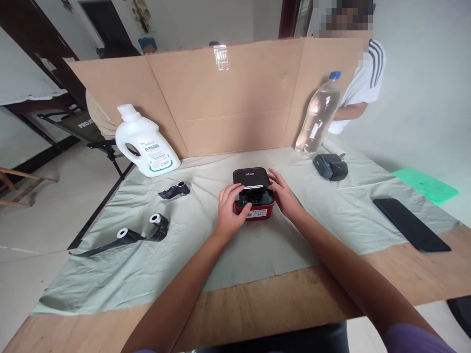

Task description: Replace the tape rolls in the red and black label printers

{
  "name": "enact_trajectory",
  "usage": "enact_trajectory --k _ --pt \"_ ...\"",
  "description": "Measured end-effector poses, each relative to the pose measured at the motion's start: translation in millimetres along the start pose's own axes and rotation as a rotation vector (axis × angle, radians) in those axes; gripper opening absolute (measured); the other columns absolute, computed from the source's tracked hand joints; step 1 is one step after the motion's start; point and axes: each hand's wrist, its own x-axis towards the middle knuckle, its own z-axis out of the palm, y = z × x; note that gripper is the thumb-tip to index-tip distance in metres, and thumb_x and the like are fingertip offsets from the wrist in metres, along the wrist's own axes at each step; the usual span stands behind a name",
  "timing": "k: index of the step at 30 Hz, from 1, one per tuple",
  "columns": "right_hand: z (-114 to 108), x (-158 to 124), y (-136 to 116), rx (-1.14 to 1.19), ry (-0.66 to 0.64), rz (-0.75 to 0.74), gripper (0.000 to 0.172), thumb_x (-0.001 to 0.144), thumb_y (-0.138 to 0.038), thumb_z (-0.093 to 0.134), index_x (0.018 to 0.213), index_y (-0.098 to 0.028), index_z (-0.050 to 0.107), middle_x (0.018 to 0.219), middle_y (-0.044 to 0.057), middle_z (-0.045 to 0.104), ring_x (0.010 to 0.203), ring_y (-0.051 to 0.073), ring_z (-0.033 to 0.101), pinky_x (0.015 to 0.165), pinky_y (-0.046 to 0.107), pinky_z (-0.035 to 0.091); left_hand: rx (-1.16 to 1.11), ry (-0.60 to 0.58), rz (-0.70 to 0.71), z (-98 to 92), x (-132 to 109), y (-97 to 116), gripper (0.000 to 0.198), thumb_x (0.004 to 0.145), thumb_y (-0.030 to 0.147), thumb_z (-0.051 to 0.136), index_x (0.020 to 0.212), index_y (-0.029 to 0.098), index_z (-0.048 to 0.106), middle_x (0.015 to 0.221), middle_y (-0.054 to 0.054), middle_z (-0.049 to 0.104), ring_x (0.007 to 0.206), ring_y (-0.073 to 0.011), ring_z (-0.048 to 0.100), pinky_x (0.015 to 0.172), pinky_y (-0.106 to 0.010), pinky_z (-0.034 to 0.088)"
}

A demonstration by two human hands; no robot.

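Near the middle of the table (272,299), the box (262,200) sits between my two hands.
My grip is on it from both sides: left hand (228,210) with thumb at the near face and fingers at the lid (250,175), right hand (285,197) along its right side; how hard they press, I cannot tell. The cloth (253,260) beneath is creased and looks loose, so a lopsided push could slide or twist the box toward one table edge. A fingertip by the lid's near lip might get pinched if that part dropped. The box is compact, squarish and round-cornered, black above and red below, its pale label (258,214) facing the table's near edge.
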Motion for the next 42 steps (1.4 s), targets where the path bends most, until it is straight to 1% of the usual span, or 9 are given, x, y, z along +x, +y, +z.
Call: enact_trajectory --k 4,9,12,16,24,28,35,38,42 --pt "6.2 3.6 2.8 0.118 -0.009 0.045 0.073 0.079 -0.033 0.051 0.151 -0.029 0.037 0.153 0.007 0.049 0.134 0.023 0.053 0.103 0.038 0.049 -0.014 -0.081 -0.033 -2.0 0.2 -13.9 0.053 0.094 0.045 0.055 0.139 0.019 0.049 0.137 -0.015 0.059 0.133 -0.0288 0.051 0.111 -0.048 0.043" --pt "6.6 -1.9 -3.1 0.143 0.004 0.091 0.074 0.078 -0.034 0.054 0.15 -0.026 0.039 0.153 0.008 0.05 0.135 0.024 0.053 0.104 0.038 0.049 -0.006 -0.107 0.031 -2.3 1.5 -27.5 0.055 0.089 0.046 0.06 0.135 0.018 0.05 0.135 -0.015 0.062 0.139 -0.0313 0.05 0.117 -0.052 0.037" --pt "9.7 -5.2 -9.8 0.158 0.001 0.045 0.07 0.077 -0.032 0.054 0.146 -0.023 0.045 0.152 0.008 0.051 0.135 0.022 0.052 0.107 0.036 0.047 0.008 -0.12 0.069 -2.5 4.6 -32.8 0.054 0.087 0.047 0.062 0.133 0.019 0.051 0.132 -0.015 0.065 0.137 -0.0313 0.053 0.12 -0.054 0.034" --pt "13.9 -5.1 -14.6 0.162 0.006 0.01 0.067 0.075 -0.03 0.052 0.142 -0.023 0.051 0.148 0.007 0.056 0.132 0.022 0.055 0.105 0.035 0.048 0.007 -0.117 0.092 -2.7 5.1 -33.2 0.051 0.086 0.044 0.064 0.13 0.019 0.053 0.132 -0.015 0.065 0.135 -0.031 0.055 0.12 -0.055 0.033" --pt "11.3 -1.4 5.8 0.452 0.036 0.128 0.059 0.076 -0.037 0.065 0.135 -0.029 0.059 0.144 0.001 0.059 0.131 0.025 0.055 0.107 0.038 0.046 -0.054 -0.093 0.07 -5.6 3.1 -29.3 0.048 0.089 0.037 0.063 0.131 0.019 0.049 0.137 -0.016 0.062 0.144 -0.0312 0.045 0.121 -0.056 0.029" --pt "11.2 1.5 7.9 0.447 0.052 0.158 0.064 0.076 -0.04 0.067 0.138 -0.029 0.055 0.14 0.002 0.061 0.129 0.026 0.056 0.105 0.04 0.047 -0.021 -0.076 0.064 -6.8 3.0 -31.7 0.041 0.089 0.038 0.064 0.124 0.02 0.054 0.147 -0.016 0.054 0.15 -0.0319 0.032 0.12 -0.056 0.032" --pt "17.5 -2.7 11.6 0.367 0.1 0.067 0.064 0.074 -0.033 0.062 0.138 -0.027 0.056 0.143 0.003 0.06 0.129 0.026 0.056 0.112 0.043 0.043 -0.028 -0.065 0.044 -3.3 -4.6 -33.7 0.031 0.089 0.043 0.063 0.11 0.02 0.061 0.144 -0.014 0.057 0.149 -0.031 0.034 0.119 -0.055 0.033" --pt "19.3 -8.6 23.7 0.355 0.139 0.011 0.06 0.081 -0.045 0.063 0.138 -0.027 0.057 0.145 0.004 0.058 0.135 0.026 0.053 0.117 0.044 0.039 0.055 -0.113 0.03 -18.1 2.8 -36.4 0.029 0.094 0.042 0.056 0.113 0.021 0.064 0.147 -0.011 0.055 0.145 -0.0291 0.039 0.119 -0.051 0.034" --pt "22.6 -11.5 37.2 0.411 0.141 -0.051 0.065 0.085 -0.059 0.059 0.142 -0.026 0.054 0.144 0.007 0.059 0.135 0.027 0.054 0.118 0.045 0.039 0.391 -0.117 -0.167 -66.8 26.0 -67.0 0.041 0.097 0.039 0.052 0.133 0.02 0.057 0.145 -0.013 0.057 0.136 -0.0289 0.05 0.117 -0.048 0.035"
